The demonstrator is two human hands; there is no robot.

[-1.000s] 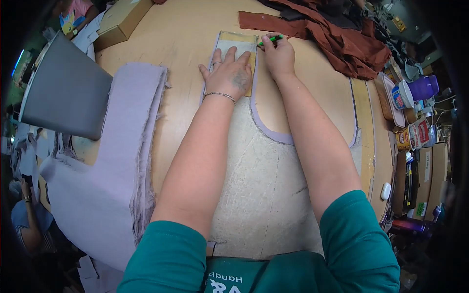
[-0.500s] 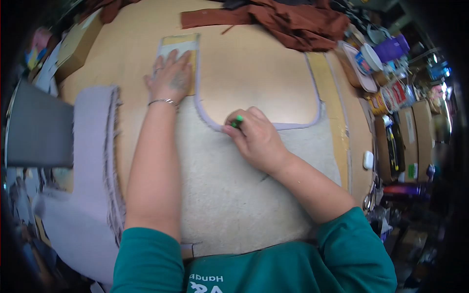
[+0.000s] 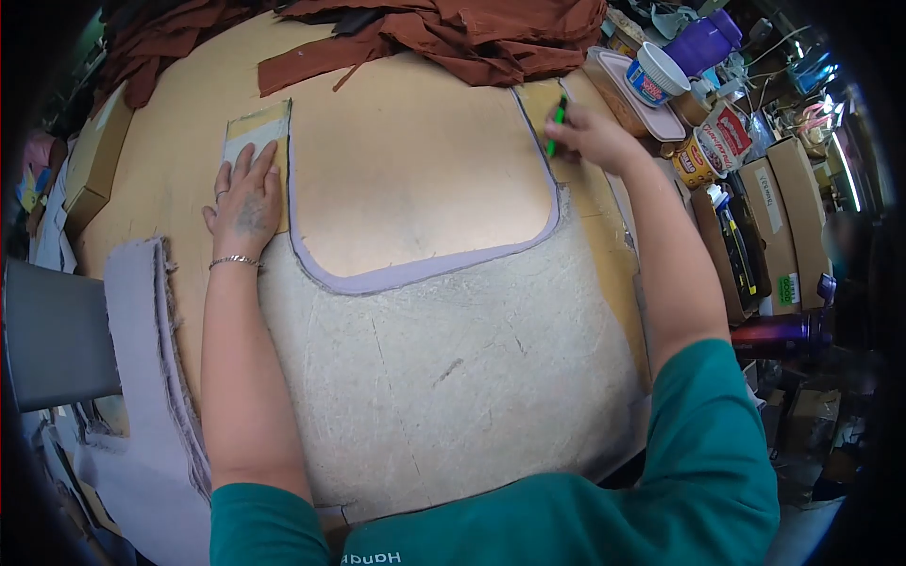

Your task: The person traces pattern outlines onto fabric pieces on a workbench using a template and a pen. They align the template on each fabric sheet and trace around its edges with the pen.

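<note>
A large grey pattern piece (image 3: 453, 377) with yellowish strips lies over lavender fabric (image 3: 396, 275), whose edge shows around the U-shaped cutout. My left hand (image 3: 247, 200) lies flat, fingers spread, on the pattern's upper left strip (image 3: 255, 125). At the upper right strip (image 3: 538, 99), my right hand (image 3: 587, 137) is closed around a green pen (image 3: 557, 127); it is slightly blurred, and whether the tip touches is unclear.
Stacked lavender fabric (image 3: 142, 311) and a grey bin (image 3: 57, 330) are at left. Rust-coloured cloth (image 3: 453, 38) lies along the far edge. Food tubs (image 3: 658, 75), boxes (image 3: 793, 217) and a purple bottle (image 3: 779, 330) line the right side. A cardboard box (image 3: 99, 160) stands far left.
My right hand has moved with the pen from the left strip, along the curved cutout, to the right strip. My left hand stays on the left strip. The view has shifted right.
</note>
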